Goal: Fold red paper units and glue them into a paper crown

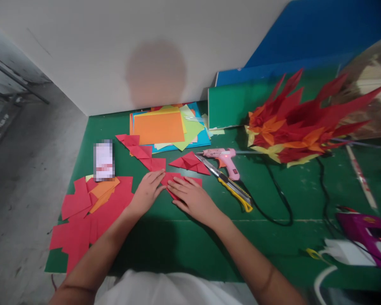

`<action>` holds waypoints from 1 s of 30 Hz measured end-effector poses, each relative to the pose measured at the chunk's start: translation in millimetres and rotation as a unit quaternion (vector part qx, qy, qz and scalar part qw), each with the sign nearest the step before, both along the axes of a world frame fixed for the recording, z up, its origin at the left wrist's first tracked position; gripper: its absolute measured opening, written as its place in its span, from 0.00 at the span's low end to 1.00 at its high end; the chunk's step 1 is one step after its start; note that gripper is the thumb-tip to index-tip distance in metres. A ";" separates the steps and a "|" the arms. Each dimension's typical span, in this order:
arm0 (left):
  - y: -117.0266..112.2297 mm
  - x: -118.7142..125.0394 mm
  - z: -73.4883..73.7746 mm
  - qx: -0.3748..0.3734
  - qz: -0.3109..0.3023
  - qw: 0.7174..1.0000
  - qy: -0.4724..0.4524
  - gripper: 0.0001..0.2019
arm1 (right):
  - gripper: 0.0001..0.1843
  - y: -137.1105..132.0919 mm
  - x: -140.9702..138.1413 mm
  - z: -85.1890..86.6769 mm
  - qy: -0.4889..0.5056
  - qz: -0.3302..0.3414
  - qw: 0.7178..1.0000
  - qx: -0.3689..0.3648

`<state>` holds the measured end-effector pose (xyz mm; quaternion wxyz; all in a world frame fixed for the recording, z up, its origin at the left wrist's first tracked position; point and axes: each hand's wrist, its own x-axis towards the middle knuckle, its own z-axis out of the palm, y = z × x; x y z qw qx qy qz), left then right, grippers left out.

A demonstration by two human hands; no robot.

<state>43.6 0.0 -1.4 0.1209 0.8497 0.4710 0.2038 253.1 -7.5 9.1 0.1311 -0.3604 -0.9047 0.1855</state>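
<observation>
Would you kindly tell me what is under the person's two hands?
A folded red paper piece lies flat there, the left hand on its left edge and the right hand over its middle. What lies beneath the right palm is covered.

no text is legible; the phone [103,160] screen is blurred.

Your red paper piece [180,176] lies flat at the middle of the green table [165,237]. It is folded to pointed edges, and its near part is covered.
</observation>
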 end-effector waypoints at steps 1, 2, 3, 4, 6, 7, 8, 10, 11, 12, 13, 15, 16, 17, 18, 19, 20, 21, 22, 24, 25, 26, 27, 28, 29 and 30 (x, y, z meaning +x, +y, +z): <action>0.0 -0.1 0.3 -0.003 -0.001 1.000 0.002 0.17 | 0.23 0.6 0.5 0.0 0.003 0.002 1.000 -0.003; -0.1 -0.2 0.5 -0.006 -0.003 1.000 0.005 0.17 | 0.23 1.1 1.1 0.2 0.006 0.004 1.000 -0.005; -0.2 -0.5 0.6 -0.008 -0.004 1.000 0.005 0.17 | 0.24 1.6 1.7 0.5 0.009 0.006 1.000 -0.007; -0.3 -0.8 0.7 -0.010 -0.005 1.000 0.005 0.17 | 0.24 2.1 2.3 0.9 0.011 0.008 1.000 -0.009; -0.6 -1.3 0.2 -0.010 -0.007 1.000 0.001 0.17 | 0.24 2.8 3.5 1.9 0.016 0.011 1.000 -0.010; -0.8 -1.5 -0.2 -0.009 -0.008 1.000 -0.001 0.17 | 0.24 3.2 4.0 2.4 0.017 0.011 1.000 -0.011; -1.1 -1.5 -0.6 -0.009 -0.009 1.000 -0.002 0.17 | 0.24 3.5 4.5 2.7 0.018 0.012 1.000 -0.011; -1.7 -1.1 -1.2 -0.007 -0.008 1.000 -0.004 0.17 | 0.24 3.9 4.9 3.1 0.018 0.013 1.000 -0.011; -1.9 -0.6 -1.2 -0.007 -0.005 1.000 -0.004 0.17 | 0.23 4.1 4.9 3.1 0.018 0.014 1.000 -0.011; -2.1 -0.1 -1.0 -0.008 -0.002 1.000 -0.003 0.17 | 0.23 4.3 4.8 3.0 0.017 0.015 1.000 -0.011; -2.2 0.5 -0.6 -0.010 0.000 1.000 -0.003 0.17 | 0.23 4.5 4.7 2.9 0.017 0.016 1.000 -0.010; -2.2 1.4 0.7 -0.016 0.001 1.000 -0.001 0.17 | 0.23 4.9 4.5 2.3 0.018 0.019 1.000 -0.008; -2.1 1.8 1.4 -0.019 0.000 1.000 0.001 0.17 | 0.23 5.1 4.4 2.0 0.019 0.019 1.000 -0.009; -1.9 2.0 2.0 -0.022 -0.001 1.000 0.001 0.17 | 0.22 5.4 4.5 1.5 0.019 0.020 1.000 -0.009; -1.6 2.1 2.4 -0.023 -0.002 1.000 0.001 0.16 | 0.22 5.6 4.6 1.1 0.019 0.021 1.000 -0.011; -1.4 2.2 2.6 -0.023 -0.001 1.000 0.000 0.16 | 0.22 5.8 4.7 0.7 0.020 0.022 1.000 -0.012; -1.2 2.2 2.6 -0.022 0.000 1.000 -0.002 0.16 | 0.22 6.1 4.9 0.3 0.020 0.023 0.999 -0.014; -1.0 2.2 2.3 -0.021 0.001 1.000 -0.006 0.16 | 0.22 6.3 5.0 0.1 0.022 0.023 0.999 -0.014; -1.0 2.3 1.9 -0.019 0.003 1.000 -0.011 0.15 | 0.22 6.5 5.2 -0.1 0.024 0.023 0.999 -0.014; -1.2 2.6 1.0 -0.014 0.008 1.000 -0.018 0.15 | 0.22 6.8 5.6 0.0 0.028 0.024 0.999 -0.012; -1.4 2.8 0.7 -0.013 0.012 1.000 -0.020 0.15 | 0.22 6.9 5.8 0.2 0.029 0.024 0.999 -0.011; -1.8 3.1 0.5 -0.012 0.015 1.000 -0.022 0.15 | 0.21 6.9 6.0 0.3 0.031 0.024 0.999 -0.011; -2.2 3.5 0.4 -0.012 0.018 1.000 -0.022 0.15 | 0.21 6.9 6.1 0.5 0.031 0.024 0.999 -0.012; -2.6 3.8 0.6 -0.013 0.021 0.999 -0.021 0.15 | 0.21 6.8 6.2 0.5 0.032 0.024 0.999 -0.013; -3.0 4.3 0.9 -0.014 0.023 0.999 -0.018 0.15 | 0.21 6.7 6.2 0.5 0.032 0.024 0.999 -0.013; -3.3 4.9 1.3 -0.015 0.024 1.000 -0.014 0.16 | 0.21 6.6 6.1 0.4 0.031 0.023 0.999 -0.014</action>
